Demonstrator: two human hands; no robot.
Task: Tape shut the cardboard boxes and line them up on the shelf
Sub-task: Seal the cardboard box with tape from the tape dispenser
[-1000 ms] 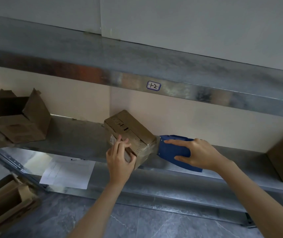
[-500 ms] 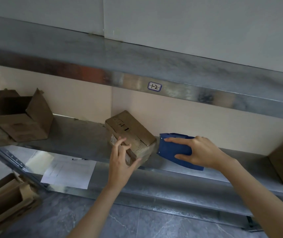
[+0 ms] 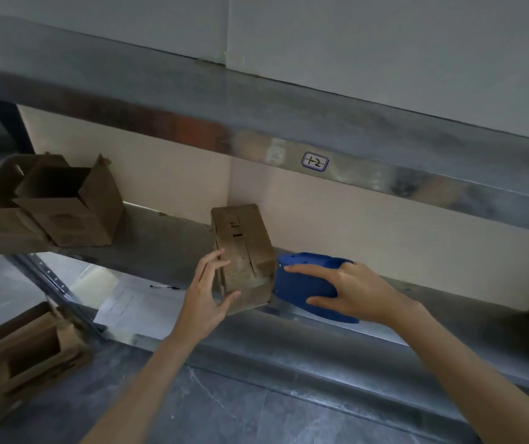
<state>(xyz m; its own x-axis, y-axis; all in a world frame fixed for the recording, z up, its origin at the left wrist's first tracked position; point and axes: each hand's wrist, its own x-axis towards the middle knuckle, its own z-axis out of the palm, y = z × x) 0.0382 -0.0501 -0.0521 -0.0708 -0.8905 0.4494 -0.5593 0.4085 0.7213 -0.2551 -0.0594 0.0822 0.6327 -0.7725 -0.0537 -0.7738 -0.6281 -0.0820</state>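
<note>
grey metal shelf [image 3: 160, 238] holds the small brown cardboard box [image 3: 243, 248] at its front edge. left hand [image 3: 207, 296] grips it, right hand [image 3: 352, 290] clasps the blue plastic tape dispenser [image 3: 301, 283] beside it; a hard pull may drag the box off.

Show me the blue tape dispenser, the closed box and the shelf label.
blue tape dispenser [image 3: 301, 285]: head view, side wall.
closed box [image 3: 240, 235]: head view, top face.
shelf label [image 3: 315, 161]: head view, its middle.
</note>
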